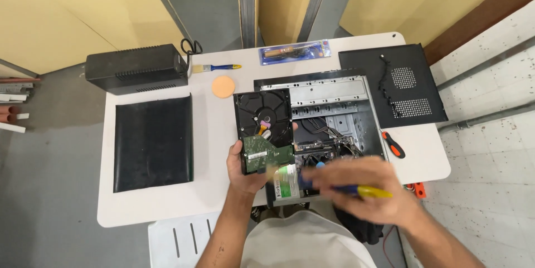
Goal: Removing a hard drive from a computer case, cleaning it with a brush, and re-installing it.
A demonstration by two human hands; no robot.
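My left hand [243, 166] grips a black hard drive [263, 126] by its lower left corner, underside up, so its green circuit board shows. The drive is held above the left part of an open computer case [334, 113]. My right hand [362, 189], blurred by motion, is closed around a tool with a blue and yellow handle [365, 191], just right of and below the drive. A green-labelled part [287, 181] lies in the case below the drive.
On the white table [212, 190] lie a black side panel [154, 142] at left, a black box [137, 68] behind it, a paint brush [216, 68], an orange round pad [223, 86], a packaged tool [294, 52], a vented panel [395, 85] and an orange-black screwdriver [393, 145].
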